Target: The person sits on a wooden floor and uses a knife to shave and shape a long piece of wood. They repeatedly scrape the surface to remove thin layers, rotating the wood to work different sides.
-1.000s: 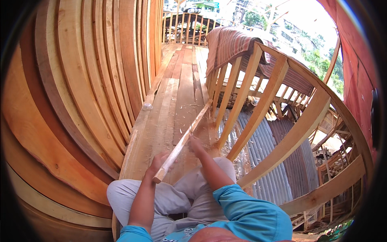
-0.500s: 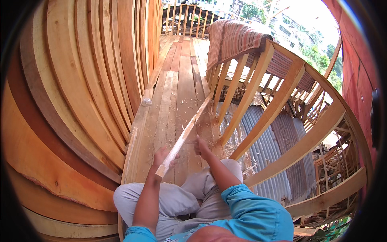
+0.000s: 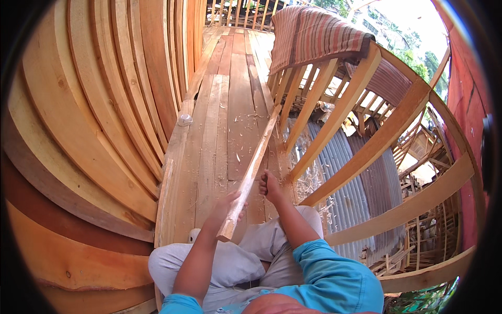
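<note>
Seated cross-legged on a plank floor (image 3: 206, 152), you have a long pale wooden stick (image 3: 252, 170) lying aslant through the centre of the frame. Its long axis climbs from lower centre, where the squared near end sits above your grey trousers (image 3: 235, 261), to upper centre, where the far end comes up by the foot of a slatted railing (image 3: 387, 125).

Your left grip (image 3: 224, 205) is the one on the wood, closed around it a little way up from the near end, with fingertips showing on the right edge. From there most of the stick's length runs away from you, up and slightly to the right.

Your right grip (image 3: 271, 188) is curled into a fist just beside the stick's right edge, farther up the frame than the left and apart from the wood. A dark spot shows at the fist, but whether it holds anything you cannot tell.

Pale shavings (image 3: 237, 157) dot the planks around the stick. Left of centre, near the upright boards (image 3: 151, 52), sits a small clear object (image 3: 184, 120), possibly a container; what is in it, if anything, cannot be made out.
</note>
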Action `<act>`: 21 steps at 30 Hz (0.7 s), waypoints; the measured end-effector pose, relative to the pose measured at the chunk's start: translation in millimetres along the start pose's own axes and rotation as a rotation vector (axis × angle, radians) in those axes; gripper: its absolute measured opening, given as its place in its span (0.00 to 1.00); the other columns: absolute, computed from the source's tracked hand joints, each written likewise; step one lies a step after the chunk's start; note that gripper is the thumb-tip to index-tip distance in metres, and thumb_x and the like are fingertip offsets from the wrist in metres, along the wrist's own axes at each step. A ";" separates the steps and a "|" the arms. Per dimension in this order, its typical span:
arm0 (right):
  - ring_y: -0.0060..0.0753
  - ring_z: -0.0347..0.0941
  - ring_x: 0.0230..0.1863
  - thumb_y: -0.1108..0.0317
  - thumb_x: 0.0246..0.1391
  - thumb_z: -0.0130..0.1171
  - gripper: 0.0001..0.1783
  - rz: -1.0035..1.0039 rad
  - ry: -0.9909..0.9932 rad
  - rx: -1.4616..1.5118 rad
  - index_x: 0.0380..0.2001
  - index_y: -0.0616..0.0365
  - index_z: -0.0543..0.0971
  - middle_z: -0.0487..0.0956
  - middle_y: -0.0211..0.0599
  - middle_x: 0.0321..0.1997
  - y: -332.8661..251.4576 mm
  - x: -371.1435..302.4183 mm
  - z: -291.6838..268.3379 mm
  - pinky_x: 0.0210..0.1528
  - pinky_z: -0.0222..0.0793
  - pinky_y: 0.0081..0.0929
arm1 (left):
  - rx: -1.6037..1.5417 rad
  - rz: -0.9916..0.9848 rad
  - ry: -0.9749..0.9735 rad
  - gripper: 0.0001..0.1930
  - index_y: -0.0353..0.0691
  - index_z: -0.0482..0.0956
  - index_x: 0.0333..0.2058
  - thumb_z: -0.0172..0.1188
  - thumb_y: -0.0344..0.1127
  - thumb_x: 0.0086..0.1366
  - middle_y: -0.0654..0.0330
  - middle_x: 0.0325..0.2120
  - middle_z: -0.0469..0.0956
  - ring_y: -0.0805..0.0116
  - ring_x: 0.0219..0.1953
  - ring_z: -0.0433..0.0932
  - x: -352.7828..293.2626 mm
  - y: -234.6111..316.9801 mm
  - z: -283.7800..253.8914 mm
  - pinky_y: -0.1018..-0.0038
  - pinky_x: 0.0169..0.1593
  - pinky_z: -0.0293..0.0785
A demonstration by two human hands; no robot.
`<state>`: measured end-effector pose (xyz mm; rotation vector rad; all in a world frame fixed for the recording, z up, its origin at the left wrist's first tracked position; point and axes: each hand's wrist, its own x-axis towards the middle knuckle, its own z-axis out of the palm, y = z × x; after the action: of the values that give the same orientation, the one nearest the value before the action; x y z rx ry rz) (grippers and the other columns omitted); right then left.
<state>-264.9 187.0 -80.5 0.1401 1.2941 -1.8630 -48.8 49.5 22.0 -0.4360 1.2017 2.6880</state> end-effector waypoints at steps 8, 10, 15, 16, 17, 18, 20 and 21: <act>0.21 0.50 0.10 0.47 0.62 0.46 0.19 0.047 0.096 0.089 0.20 0.41 0.62 0.55 0.20 0.11 1.7 16.1 -1.1 0.13 0.45 0.25 | 0.169 0.097 -0.077 0.43 0.41 0.55 0.66 0.64 0.34 0.52 0.58 0.34 0.71 0.75 0.21 0.74 -12.6 5.5 18.7 0.77 0.24 0.75; 0.21 0.50 0.10 0.48 0.62 0.46 0.19 0.064 0.110 0.095 0.20 0.41 0.61 0.55 0.21 0.11 2.8 16.4 -1.5 0.13 0.46 0.25 | 0.126 0.087 -0.068 0.41 0.38 0.55 0.65 0.63 0.33 0.52 0.57 0.35 0.70 0.77 0.21 0.72 -15.6 9.6 14.5 0.80 0.23 0.73; 0.22 0.48 0.11 0.46 0.61 0.45 0.21 0.094 0.097 0.071 0.18 0.41 0.61 0.54 0.21 0.11 1.7 18.9 -1.8 0.14 0.44 0.25 | -0.238 0.115 -0.191 0.35 0.32 0.55 0.61 0.58 0.29 0.55 0.55 0.36 0.68 0.77 0.22 0.69 -6.5 8.3 -7.0 0.84 0.21 0.73; 0.22 0.48 0.11 0.46 0.61 0.45 0.21 0.102 0.074 0.072 0.18 0.41 0.60 0.54 0.21 0.11 1.7 18.8 0.2 0.14 0.44 0.25 | -0.372 0.101 -0.192 0.34 0.33 0.55 0.61 0.58 0.29 0.56 0.55 0.36 0.68 0.77 0.22 0.69 -1.2 2.4 -13.4 0.85 0.20 0.72; 0.22 0.47 0.11 0.46 0.62 0.45 0.22 0.112 0.056 0.076 0.17 0.41 0.60 0.54 0.21 0.11 3.6 18.1 -1.1 0.14 0.44 0.25 | -0.507 0.079 -0.194 0.33 0.34 0.55 0.61 0.57 0.29 0.57 0.55 0.36 0.68 0.77 0.21 0.68 2.3 -1.4 -16.6 0.86 0.19 0.71; 0.22 0.47 0.11 0.46 0.62 0.45 0.22 0.122 0.037 0.080 0.17 0.41 0.60 0.54 0.21 0.11 5.4 17.3 -2.5 0.14 0.44 0.25 | -0.526 0.082 -0.212 0.32 0.33 0.55 0.60 0.56 0.28 0.58 0.55 0.36 0.68 0.76 0.22 0.68 4.8 -4.2 -20.8 0.85 0.19 0.71; 0.22 0.47 0.11 0.47 0.61 0.45 0.22 0.125 0.008 0.076 0.17 0.41 0.59 0.53 0.22 0.11 9.3 16.8 -17.4 0.14 0.44 0.25 | -0.565 0.080 -0.254 0.29 0.31 0.54 0.58 0.53 0.27 0.60 0.54 0.37 0.67 0.76 0.24 0.68 6.4 -3.2 -19.7 0.84 0.18 0.72; 0.22 0.47 0.11 0.47 0.61 0.45 0.22 0.127 -0.006 0.073 0.17 0.41 0.58 0.53 0.22 0.11 7.2 19.0 -25.1 0.14 0.44 0.25 | -0.612 0.084 -0.279 0.26 0.29 0.55 0.55 0.53 0.27 0.60 0.54 0.36 0.66 0.75 0.24 0.69 8.0 -1.3 -15.8 0.84 0.20 0.74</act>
<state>-281.0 195.9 -107.1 0.2500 1.1855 -1.8014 -52.9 38.8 8.4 -0.0694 0.3158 3.0203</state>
